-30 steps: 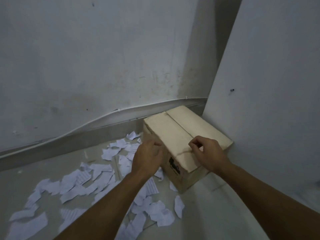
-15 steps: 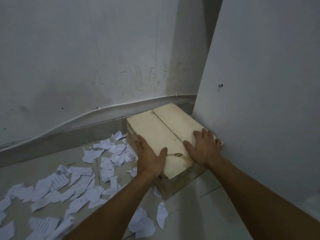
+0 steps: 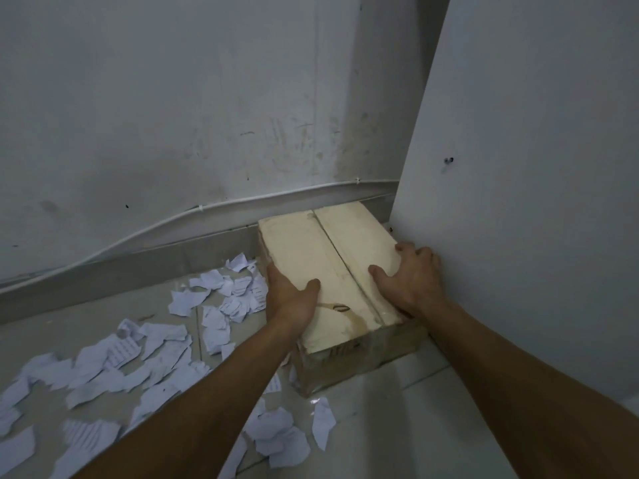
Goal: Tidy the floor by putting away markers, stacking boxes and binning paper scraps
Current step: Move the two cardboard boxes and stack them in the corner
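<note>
Cardboard box (image 3: 304, 257) on floor (image 3: 397, 426), flaps closed, jammed right up against white panel (image 3: 536, 202). Left hand (image 3: 290, 299) grips box edge away from panel, thumb on top, fingers down side. Right hand (image 3: 411, 281) grips edge next to panel, fingers curled over, thumb splayed on flap. Dark print on near face, too blurry to read. Paper scraps (image 3: 155, 350) scattered further from panel.

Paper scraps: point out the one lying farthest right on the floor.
The narrow pointed scrap, just in front of the near corner of the cardboard box; every other scrap lies left of it.
</note>
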